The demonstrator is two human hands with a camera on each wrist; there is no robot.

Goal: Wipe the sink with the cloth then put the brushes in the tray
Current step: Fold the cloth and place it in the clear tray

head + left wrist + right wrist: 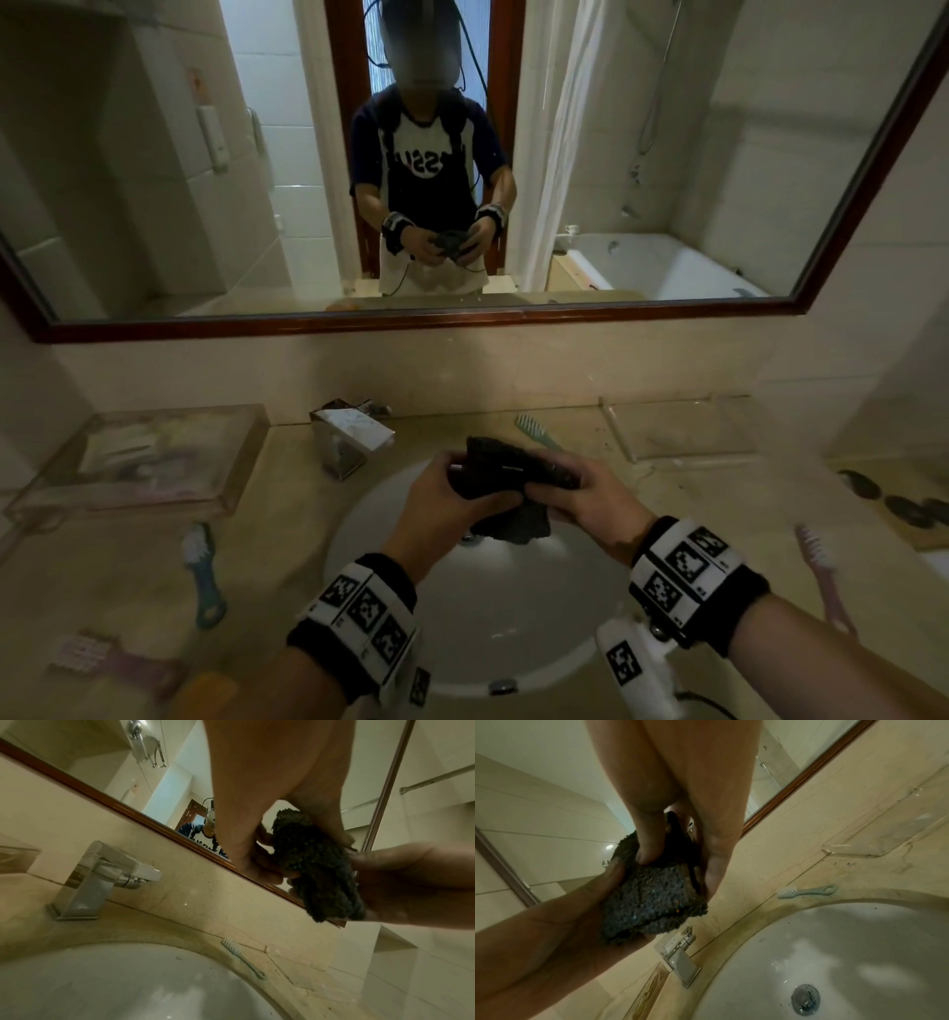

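Note:
Both hands hold a dark fluffy cloth [506,480] above the white oval sink [390,514]. My left hand [449,496] grips its left side and my right hand [580,496] grips its right side. The left wrist view shows the cloth [313,866] bunched between the fingers, as does the right wrist view, cloth [652,890]. A green toothbrush [536,431] lies behind the sink. A teal brush [203,573] lies left of the sink. A pink toothbrush [824,575] lies at the right. A clear tray [683,426] sits at the back right.
A chrome tap [349,437] stands behind the sink at the left. A clear box [144,462] with toiletries sits far left. A pink brush [102,660] and an orange item [205,694] lie front left. Dark round items [898,506] lie far right. A mirror [462,154] hangs above.

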